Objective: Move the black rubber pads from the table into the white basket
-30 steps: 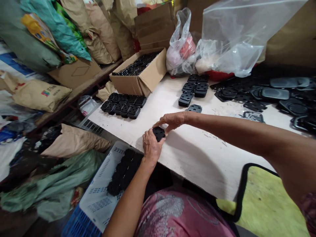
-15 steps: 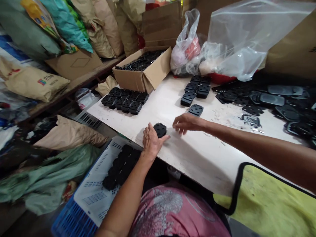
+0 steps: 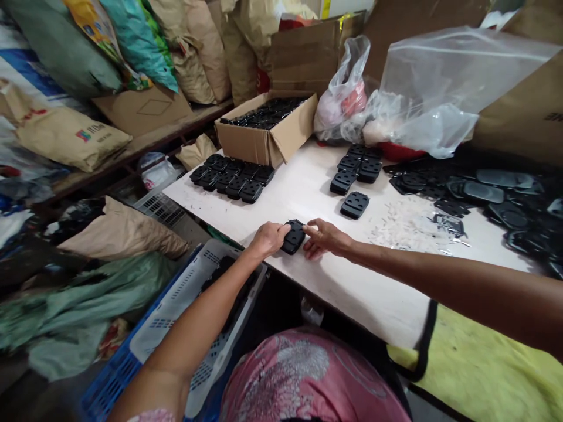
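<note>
- Material: the black moulded part [image 3: 292, 237] has a matte surface, probably rubber or plastic. Its outline is a rounded rectangle, pierced by round holes.
- Location: it lies flat on the white laminate desk [image 3: 360, 287], just inside the near edge.
- Orientation: its long axis slants from the near edge toward the far edge, with the far end leaning right.
- Left hand [image 3: 268, 239]: the arm reaches in from the lower left, palm down. The fingers lie against the part's left side.
- Right hand [image 3: 325, 238]: the arm stretches in from the right, palm down. The fingertips [image 3: 308, 231] touch the part's right side.
- Hand state: both hands grasp the part between them from opposite sides. Neither hand is clenched.
- Nearby: a block of matching black parts [image 3: 231, 180] sits toward the left edge, and a second block [image 3: 355, 170] lies further right. A single part [image 3: 354, 205] rests just beyond the right hand.
- Far edge: a cardboard box [image 3: 266, 133] holds more black parts.
</note>
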The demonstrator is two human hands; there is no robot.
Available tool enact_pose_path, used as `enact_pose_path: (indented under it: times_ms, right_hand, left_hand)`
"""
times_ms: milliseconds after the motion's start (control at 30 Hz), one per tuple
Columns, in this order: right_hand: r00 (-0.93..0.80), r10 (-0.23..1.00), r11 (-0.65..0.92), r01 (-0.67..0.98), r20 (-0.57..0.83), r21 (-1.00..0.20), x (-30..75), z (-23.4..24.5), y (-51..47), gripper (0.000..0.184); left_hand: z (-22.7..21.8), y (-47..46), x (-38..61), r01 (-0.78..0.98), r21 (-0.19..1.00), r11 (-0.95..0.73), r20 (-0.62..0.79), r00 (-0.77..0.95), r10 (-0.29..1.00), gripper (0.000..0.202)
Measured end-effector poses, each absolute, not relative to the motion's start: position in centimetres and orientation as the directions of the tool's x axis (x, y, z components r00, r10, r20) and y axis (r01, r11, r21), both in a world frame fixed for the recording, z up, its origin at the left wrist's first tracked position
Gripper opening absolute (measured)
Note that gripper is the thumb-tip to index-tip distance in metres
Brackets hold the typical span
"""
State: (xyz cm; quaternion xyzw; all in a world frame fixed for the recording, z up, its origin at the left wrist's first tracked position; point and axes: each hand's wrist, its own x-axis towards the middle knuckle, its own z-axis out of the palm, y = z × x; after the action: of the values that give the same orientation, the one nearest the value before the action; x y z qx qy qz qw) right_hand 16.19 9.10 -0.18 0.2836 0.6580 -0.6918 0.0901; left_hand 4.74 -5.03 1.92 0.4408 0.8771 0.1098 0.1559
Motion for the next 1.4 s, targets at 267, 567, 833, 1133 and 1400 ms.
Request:
enact_pose_path:
  times_ms: [267, 567, 833, 1133, 1400]
  right_hand:
    - [-0.828, 0.25, 0.074, 0.532, -0.501, -0.843, 14.7, 0.4, 8.6, 0.021]
    - [-0.816, 0.209, 0.109, 0.566, -0.538, -0.817, 14.6, 1.4, 8.5, 0.021]
    - [-0.849, 0.097, 0.149, 0.528, -0.519, -0.836, 14.0, 0.9, 7.3, 0.021]
    - [-0.85, -0.07, 0.253, 0.49, -0.521, -0.834, 12.7, 0.7, 6.2, 0.036]
    - [-0.832, -0.144, 0.268, 0.488, -0.535, -0.831, 12.9, 0.6, 5.1, 0.037]
  left_hand:
    - [1.6, -5.0, 5.7, 0.697, 0.256, 0.67, -0.16, -0.653, 0.74, 0.049]
    - [1.6, -5.6, 6.5, 0.69, 0.243, 0.682, -0.153, -0.667, 0.729, 0.048]
    - [0.6, -9.2, 8.0, 0.582, 0.412, 0.701, -0.044, -0.756, 0.653, 0.036]
    - [-1.7, -11.5, 11.5, -0.143, 0.866, 0.48, -0.274, -0.937, 0.215, 0.053]
    - [-1.4, -12.4, 12.5, -0.597, 0.799, 0.079, -0.583, -0.734, 0.347, 0.031]
